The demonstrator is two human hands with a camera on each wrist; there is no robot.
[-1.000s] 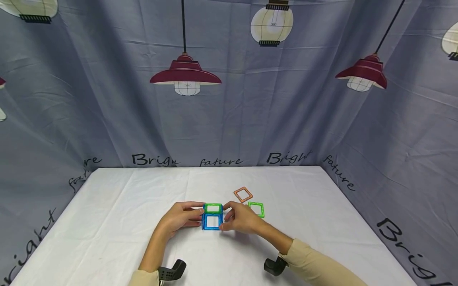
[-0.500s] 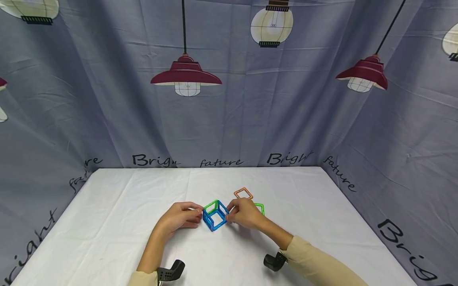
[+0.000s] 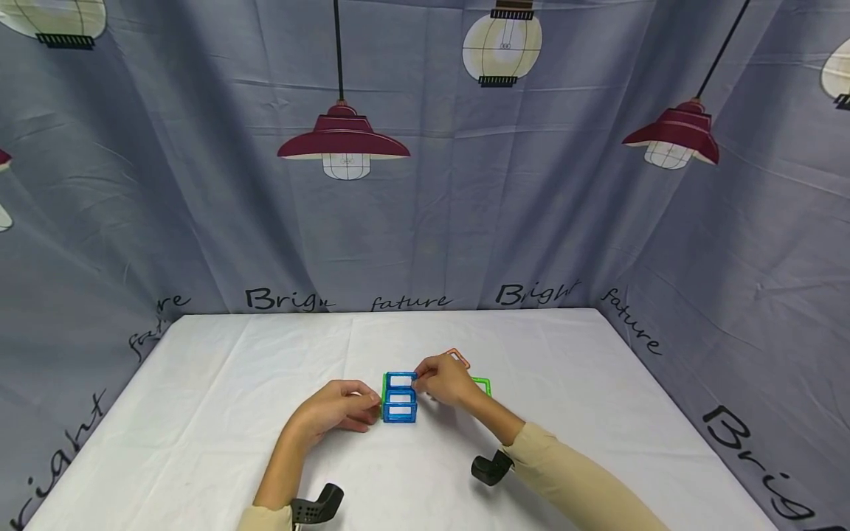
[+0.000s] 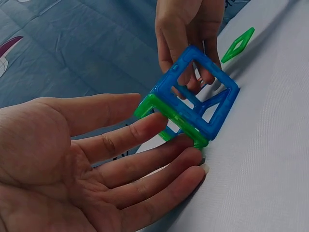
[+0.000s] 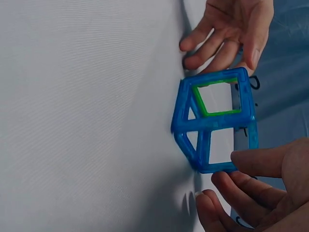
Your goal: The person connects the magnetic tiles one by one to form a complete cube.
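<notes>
Blue magnetic building tiles (image 3: pixel 400 404), square and hollow, are joined into a box shape that stands on the white tabletop. A green tile (image 4: pixel 178 121) forms the side facing my left hand (image 3: pixel 335 408). That hand's fingers are nearly straight, with the fingertips at the green tile. On the other side, my right hand (image 3: pixel 446 380) pinches an edge of a blue tile (image 5: pixel 222 167) between thumb and fingers. Part of an orange square tile (image 3: pixel 460 358) shows behind the right hand. A loose green tile (image 3: pixel 488 385) lies partly hidden beside it.
The white cloth-covered table (image 3: pixel 252 354) reaches back to a grey-blue curtain (image 3: pixel 425 221) printed with lamps and lettering. Black wrist cameras (image 3: pixel 320 504) sit on both wrists.
The tile box has been turned, so its green side has gone from the back to the left. My right hand has moved slightly back and left; the left hand has barely moved.
</notes>
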